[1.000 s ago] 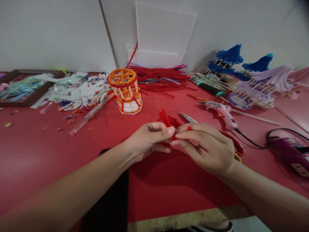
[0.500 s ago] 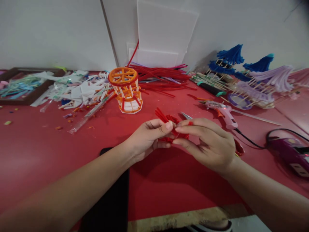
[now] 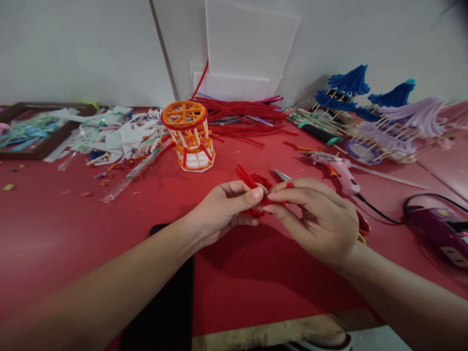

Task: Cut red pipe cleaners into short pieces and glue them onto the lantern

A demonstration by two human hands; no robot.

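Observation:
My left hand [image 3: 228,209] pinches a bundle of red pipe cleaners [image 3: 245,176] between thumb and fingers, their ends sticking out up and to the left. My right hand [image 3: 314,214] closes thumb and fingertips on the same red pieces, its fingertips beside my left thumb. More red fuzzy pieces lie behind the fingers and are partly hidden. Scissors [image 3: 281,174] poke out beyond my right hand, which covers their middle. An orange and white openwork tower [image 3: 186,134] stands upright behind my hands.
Red stems [image 3: 244,114] are heaped at the back. A pink glue gun [image 3: 341,173], blue and lilac roofed models [image 3: 398,117] and a purple device [image 3: 438,231] are at the right. White scraps [image 3: 126,136] and a brown frame [image 3: 47,146] lie left; a black object [image 3: 164,297] lies under my left forearm.
My right thumb and fingertips have moved slightly closer together on the red pieces. My left hand keeps its pinch, and the view has shifted a little.

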